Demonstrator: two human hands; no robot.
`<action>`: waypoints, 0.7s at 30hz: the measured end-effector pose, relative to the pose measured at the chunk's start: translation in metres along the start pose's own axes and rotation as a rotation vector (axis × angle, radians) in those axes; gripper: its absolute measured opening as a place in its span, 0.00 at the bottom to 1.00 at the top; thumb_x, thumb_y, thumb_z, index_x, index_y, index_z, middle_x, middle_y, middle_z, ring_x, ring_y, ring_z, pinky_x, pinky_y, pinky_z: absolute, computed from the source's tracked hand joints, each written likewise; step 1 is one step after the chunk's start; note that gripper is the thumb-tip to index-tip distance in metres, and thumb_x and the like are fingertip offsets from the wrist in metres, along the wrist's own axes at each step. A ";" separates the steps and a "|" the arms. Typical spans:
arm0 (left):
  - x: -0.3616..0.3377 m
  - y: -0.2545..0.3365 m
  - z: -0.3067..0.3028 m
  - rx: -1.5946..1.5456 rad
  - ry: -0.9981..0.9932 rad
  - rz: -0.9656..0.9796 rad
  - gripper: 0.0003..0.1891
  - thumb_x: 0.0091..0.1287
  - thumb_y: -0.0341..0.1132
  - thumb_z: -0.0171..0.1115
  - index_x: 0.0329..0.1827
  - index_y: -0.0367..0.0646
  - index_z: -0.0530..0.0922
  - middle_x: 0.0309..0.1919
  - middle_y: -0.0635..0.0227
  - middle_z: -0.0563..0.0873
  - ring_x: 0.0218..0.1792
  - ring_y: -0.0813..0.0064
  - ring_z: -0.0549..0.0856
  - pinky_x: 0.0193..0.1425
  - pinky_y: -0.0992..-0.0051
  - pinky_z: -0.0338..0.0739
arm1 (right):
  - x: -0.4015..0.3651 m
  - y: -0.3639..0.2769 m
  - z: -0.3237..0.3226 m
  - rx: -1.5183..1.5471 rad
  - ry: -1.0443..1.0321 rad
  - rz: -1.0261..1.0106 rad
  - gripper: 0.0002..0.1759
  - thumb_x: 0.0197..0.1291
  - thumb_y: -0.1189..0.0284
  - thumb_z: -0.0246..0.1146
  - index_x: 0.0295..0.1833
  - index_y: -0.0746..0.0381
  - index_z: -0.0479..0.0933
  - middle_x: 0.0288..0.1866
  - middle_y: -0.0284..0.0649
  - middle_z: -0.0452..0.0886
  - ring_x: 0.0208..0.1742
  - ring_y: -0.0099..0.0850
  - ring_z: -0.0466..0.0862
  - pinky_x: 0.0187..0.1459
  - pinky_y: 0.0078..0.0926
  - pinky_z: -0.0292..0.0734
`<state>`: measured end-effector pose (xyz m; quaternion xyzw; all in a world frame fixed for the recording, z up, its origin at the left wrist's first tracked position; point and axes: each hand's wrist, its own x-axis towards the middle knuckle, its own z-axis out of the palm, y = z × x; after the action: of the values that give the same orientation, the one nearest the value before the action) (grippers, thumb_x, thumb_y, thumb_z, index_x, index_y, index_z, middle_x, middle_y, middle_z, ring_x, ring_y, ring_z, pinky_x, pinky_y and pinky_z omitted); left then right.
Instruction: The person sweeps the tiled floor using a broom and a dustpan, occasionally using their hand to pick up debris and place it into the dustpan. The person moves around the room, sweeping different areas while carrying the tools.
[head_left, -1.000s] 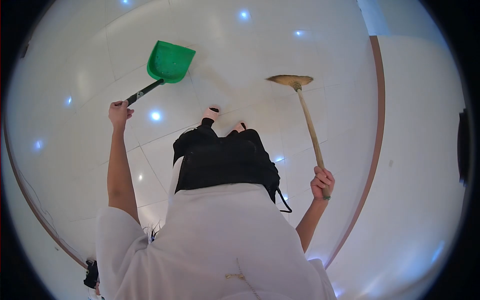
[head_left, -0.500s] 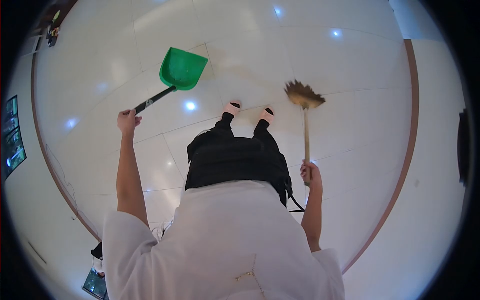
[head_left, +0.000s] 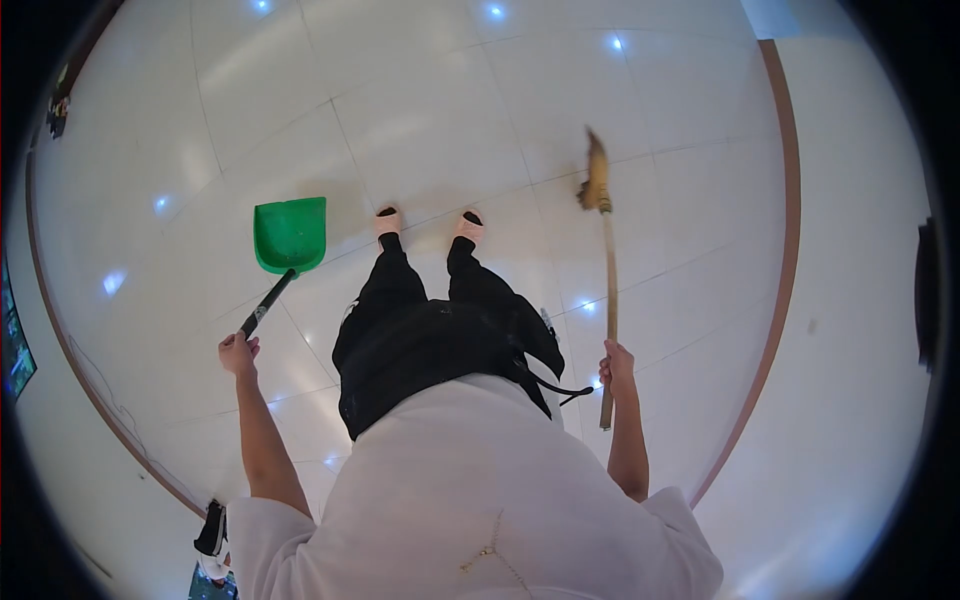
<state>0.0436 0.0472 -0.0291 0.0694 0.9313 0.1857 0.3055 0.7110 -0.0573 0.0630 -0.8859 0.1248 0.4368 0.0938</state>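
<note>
Left hand [head_left: 238, 353] grips the green dustpan [head_left: 289, 234] (by its handle), right hand [head_left: 617, 367] clasps the broom [head_left: 604, 270].

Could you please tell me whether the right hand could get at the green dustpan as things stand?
Probably not: the right hand is shut on the broom stick, and the dustpan is on the far side of the legs, held by the left hand.

One head-worn camera looks nearly straight down, close over the shirt [head_left: 470, 480], at the floor [head_left: 450, 110]; rim apparently distorted.
</note>
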 end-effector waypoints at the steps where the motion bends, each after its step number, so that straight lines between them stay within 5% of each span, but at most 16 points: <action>1: -0.003 0.005 0.002 0.002 0.011 -0.007 0.14 0.54 0.30 0.57 0.40 0.34 0.66 0.25 0.57 0.79 0.20 0.71 0.82 0.18 0.77 0.78 | 0.000 -0.014 -0.003 -0.058 -0.029 -0.072 0.13 0.52 0.64 0.56 0.35 0.64 0.70 0.11 0.34 0.62 0.06 0.22 0.62 0.06 0.21 0.59; 6: 0.007 0.006 -0.004 0.041 0.019 0.025 0.14 0.51 0.30 0.57 0.39 0.33 0.67 0.25 0.57 0.79 0.16 0.71 0.80 0.14 0.78 0.75 | 0.032 -0.082 0.050 -0.112 -0.093 -0.304 0.09 0.49 0.71 0.56 0.28 0.67 0.68 0.11 0.35 0.63 0.07 0.25 0.65 0.06 0.23 0.59; 9: 0.011 0.003 -0.014 0.142 -0.002 0.145 0.16 0.49 0.33 0.58 0.38 0.32 0.70 0.23 0.57 0.80 0.16 0.70 0.81 0.17 0.76 0.76 | 0.032 -0.107 0.094 -0.114 -0.175 -0.257 0.06 0.48 0.75 0.54 0.27 0.67 0.68 0.11 0.34 0.63 0.07 0.24 0.65 0.06 0.22 0.60; 21: 0.014 -0.007 -0.035 0.272 -0.064 0.203 0.12 0.53 0.36 0.57 0.37 0.40 0.71 0.26 0.55 0.81 0.24 0.62 0.82 0.34 0.68 0.76 | -0.170 -0.076 0.235 -0.254 -0.511 -0.409 0.17 0.44 0.81 0.52 0.44 0.64 0.64 0.14 0.31 0.63 0.09 0.19 0.62 0.08 0.19 0.59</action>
<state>0.0115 0.0330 -0.0130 0.2096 0.9258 0.0856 0.3027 0.4577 0.1031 0.0615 -0.7592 -0.1382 0.6286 0.0968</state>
